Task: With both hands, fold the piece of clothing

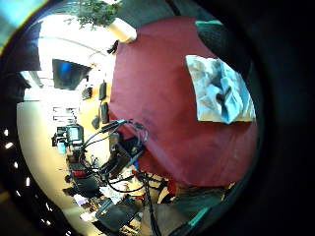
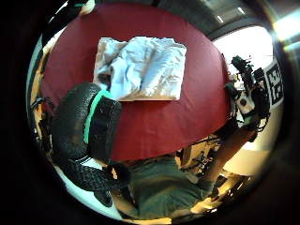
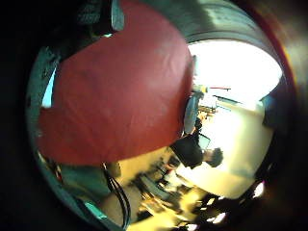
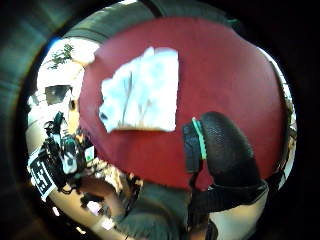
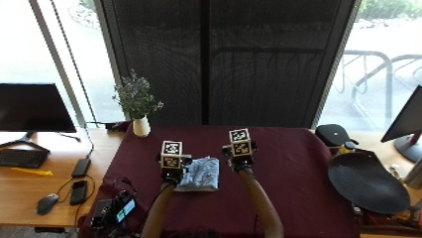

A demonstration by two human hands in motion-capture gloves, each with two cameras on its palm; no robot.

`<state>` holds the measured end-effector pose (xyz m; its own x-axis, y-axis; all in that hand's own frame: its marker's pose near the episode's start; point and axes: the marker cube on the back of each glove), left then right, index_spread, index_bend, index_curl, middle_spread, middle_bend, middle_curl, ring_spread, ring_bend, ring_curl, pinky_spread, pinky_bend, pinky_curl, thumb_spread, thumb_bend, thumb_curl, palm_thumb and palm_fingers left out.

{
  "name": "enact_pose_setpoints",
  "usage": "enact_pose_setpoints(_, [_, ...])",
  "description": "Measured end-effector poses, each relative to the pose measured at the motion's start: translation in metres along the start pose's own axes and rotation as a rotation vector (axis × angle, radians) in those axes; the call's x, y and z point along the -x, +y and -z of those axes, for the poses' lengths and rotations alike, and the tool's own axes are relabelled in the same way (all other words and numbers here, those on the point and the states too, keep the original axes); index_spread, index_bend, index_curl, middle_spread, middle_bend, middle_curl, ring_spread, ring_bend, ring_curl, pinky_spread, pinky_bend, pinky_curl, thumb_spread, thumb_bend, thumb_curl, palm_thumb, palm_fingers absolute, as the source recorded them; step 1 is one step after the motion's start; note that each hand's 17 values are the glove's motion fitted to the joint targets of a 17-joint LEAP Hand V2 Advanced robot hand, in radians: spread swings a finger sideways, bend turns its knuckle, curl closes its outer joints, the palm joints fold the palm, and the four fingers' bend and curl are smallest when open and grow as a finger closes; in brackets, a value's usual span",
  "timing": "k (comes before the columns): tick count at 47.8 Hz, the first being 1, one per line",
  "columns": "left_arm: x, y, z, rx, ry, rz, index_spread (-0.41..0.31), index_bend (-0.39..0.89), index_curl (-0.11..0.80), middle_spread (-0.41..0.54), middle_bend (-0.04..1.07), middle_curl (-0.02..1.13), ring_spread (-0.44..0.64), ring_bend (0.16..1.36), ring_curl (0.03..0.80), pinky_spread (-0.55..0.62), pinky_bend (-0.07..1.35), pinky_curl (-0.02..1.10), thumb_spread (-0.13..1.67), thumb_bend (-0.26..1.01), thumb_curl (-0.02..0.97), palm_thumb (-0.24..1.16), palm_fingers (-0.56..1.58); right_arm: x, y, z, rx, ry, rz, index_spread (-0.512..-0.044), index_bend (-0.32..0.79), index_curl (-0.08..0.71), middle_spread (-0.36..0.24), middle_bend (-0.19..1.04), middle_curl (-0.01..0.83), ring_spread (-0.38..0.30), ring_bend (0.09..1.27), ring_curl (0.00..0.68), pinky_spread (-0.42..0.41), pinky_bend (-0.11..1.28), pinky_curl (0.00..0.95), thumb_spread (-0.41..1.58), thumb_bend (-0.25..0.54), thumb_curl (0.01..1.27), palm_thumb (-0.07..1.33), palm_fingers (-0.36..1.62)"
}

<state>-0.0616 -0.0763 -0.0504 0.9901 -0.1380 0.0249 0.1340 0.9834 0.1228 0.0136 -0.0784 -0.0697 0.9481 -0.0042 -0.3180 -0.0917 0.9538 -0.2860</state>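
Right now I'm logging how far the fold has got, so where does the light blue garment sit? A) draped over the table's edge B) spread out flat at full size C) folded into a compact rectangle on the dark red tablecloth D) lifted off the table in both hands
C: the light blue garment lies as a small rectangle on the dark red tablecloth, with neither hand gripping it.

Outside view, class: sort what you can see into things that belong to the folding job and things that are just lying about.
Belongs to the job:
light blue folded clothing
left hand
right hand
dark red tablecloth

Just lying about:
vase of flowers
black monitor
keyboard
mouse
black oval dish
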Motion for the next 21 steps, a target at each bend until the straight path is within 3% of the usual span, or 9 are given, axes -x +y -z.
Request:
enact_pose_setpoints(3, [-0.011,0.002,0.003,-0.019,0.002,-0.007,-0.094,0.12,0.307,-0.049,0.22,0.44,0.10,0.51,0.350,0.34,0.26,0.36,1.42,0.04,0.211,0.25,0.47,-0.010,-0.011,0.005,-0.244,-0.044,-0.030,-0.320,0.17,0.357,0.005,0.14,0.269,0.090,0.25,0.340,0.216,0.66,0.375,1.30,-0.017,0.41,0.56,0.27])
enact_pose_setpoints(6, [-0.020,0.005,0.006,-0.022,0.005,-0.019,-0.094,0.12,0.304,-0.046,0.22,0.45,0.10,0.51,0.349,0.34,0.26,0.36,1.40,0.02,0.215,0.24,0.47,-0.016,-0.005,0.012,-0.339,-0.097,-0.035,-0.321,0.17,0.358,0.001,0.13,0.262,0.104,0.25,0.335,0.221,0.66,0.371,1.31,-0.015,0.40,0.56,0.26])
enact_pose_setpoints(21, [-0.041,0.017,0.019,-0.042,0.083,-0.050,-0.099,0.13,0.304,-0.041,0.22,0.44,0.10,0.51,0.346,0.32,0.26,0.37,1.32,-0.01,0.235,0.23,0.47,-0.042,0.016,0.023,-0.478,-0.177,-0.031,-0.335,0.16,0.354,-0.035,0.15,0.257,0.127,0.26,0.337,0.231,0.66,0.363,1.32,-0.016,0.37,0.52,0.24])
